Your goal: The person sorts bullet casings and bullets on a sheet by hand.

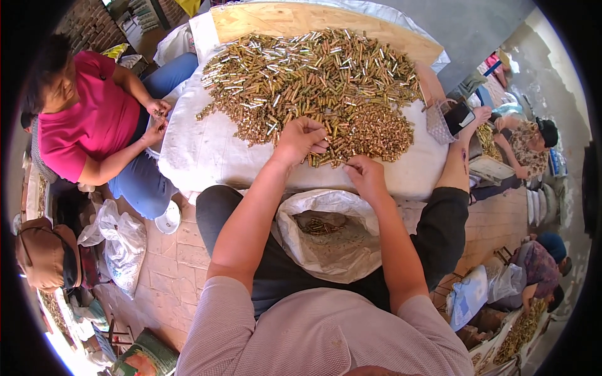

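Note:
A wide heap of small brass-coloured and silvery metal cylinders (301,75) covers much of the cloth-topped table (188,150) in front of me. Along its near right part lie shorter, copper-coloured metal pieces (379,131). My left hand (300,143) is over the near edge of the heap, fingers closed in a pinch; what they hold is too small to make out. Lower and to the right, my right hand (367,177) also pinches at the heap's edge, its fingertips closed on something I cannot make out. Between my knees a white woven sack (332,257) gapes, with some metal pieces (321,224) inside.
At the left sits a person in a pink top (84,116), hands together over the table's side. A wooden board (326,19) borders the far edge. A woven basket (441,122) stands at the right edge. Plastic bags (122,247) lie lower left; other people work at right.

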Available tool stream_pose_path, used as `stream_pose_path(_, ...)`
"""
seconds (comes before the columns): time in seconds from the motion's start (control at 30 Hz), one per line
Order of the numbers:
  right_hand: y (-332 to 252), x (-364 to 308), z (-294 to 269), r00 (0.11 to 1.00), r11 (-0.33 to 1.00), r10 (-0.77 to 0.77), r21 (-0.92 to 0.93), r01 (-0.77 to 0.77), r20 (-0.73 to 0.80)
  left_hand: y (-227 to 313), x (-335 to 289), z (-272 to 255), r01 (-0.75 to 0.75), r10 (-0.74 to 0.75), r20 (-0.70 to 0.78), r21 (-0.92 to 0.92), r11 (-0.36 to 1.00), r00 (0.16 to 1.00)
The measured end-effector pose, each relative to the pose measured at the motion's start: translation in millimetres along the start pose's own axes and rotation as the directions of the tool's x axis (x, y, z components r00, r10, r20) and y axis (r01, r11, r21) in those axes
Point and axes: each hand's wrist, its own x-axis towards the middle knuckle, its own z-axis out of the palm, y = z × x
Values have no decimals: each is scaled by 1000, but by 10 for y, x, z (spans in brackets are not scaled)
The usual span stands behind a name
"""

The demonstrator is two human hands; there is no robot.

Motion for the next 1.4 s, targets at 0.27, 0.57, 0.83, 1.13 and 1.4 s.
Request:
stream_pose_path(0.27, -119, 8, -117, 958, 648, 269, 717, -256, 99, -146, -65, 123, 120, -82, 162, -241, 963, 983)
stream_pose_path(0.57, -92, -14, -151, 955, 452, 276, 861, -233, 114, -220, -106, 246, 161, -111, 213, -229, 960, 971)
stream_pose_path(0.83, -88, -20, -154, 971, 569, 213, 795, -211, 105, -230, -111, 276, 132, -87, 207, -210, 969, 974)
stream_pose_path(1.13, -126, -39, -176, 966, 595, 240, 772, -222, 92, -213, -136, 283, 101, -66, 204, -164, 981, 977)
stream_pose_path(1.4, -122, -49, -173, 961, 567, 262, 792, -226, 87, -183, -171, 314, 62, -35, 214, -121, 991, 976)
